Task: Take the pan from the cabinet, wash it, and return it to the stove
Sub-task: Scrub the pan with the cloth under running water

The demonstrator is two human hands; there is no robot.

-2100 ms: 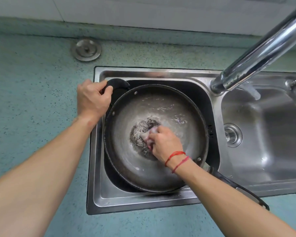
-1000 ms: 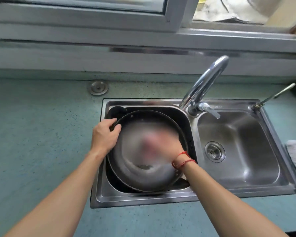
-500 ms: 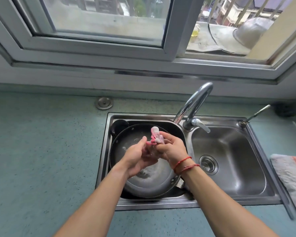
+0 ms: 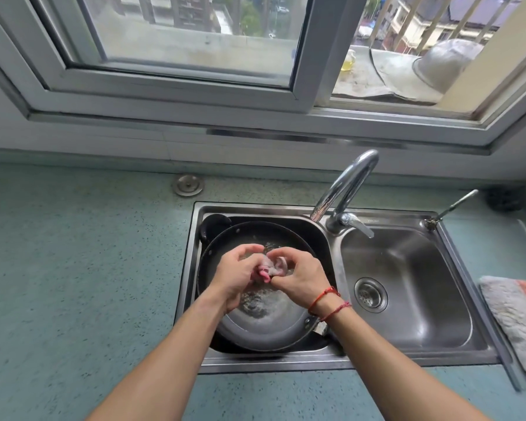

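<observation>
A dark round pan (image 4: 264, 325) lies in the left basin of the steel sink (image 4: 192, 278), with soapy water and grey residue on its bottom. Its small black helper handle (image 4: 214, 224) points to the back left; the long handle is mostly hidden under my right forearm. Above the pan, my left hand (image 4: 236, 276) and my right hand (image 4: 301, 276) both grip a small pink and white cloth (image 4: 269, 268), bunched between the fingers. Neither hand touches the pan.
The curved chrome faucet (image 4: 345, 185) stands between the basins, spout over the pan's back right. The right basin (image 4: 407, 287) holds only a drain. A grey and orange towel (image 4: 520, 320) lies on the teal counter (image 4: 82, 268) at right. A window runs behind.
My left hand let go of the pan's rim and joined my right hand on the cloth above the pan. My right hand stopped scrubbing the pan bottom. The view rose and pulled back.
</observation>
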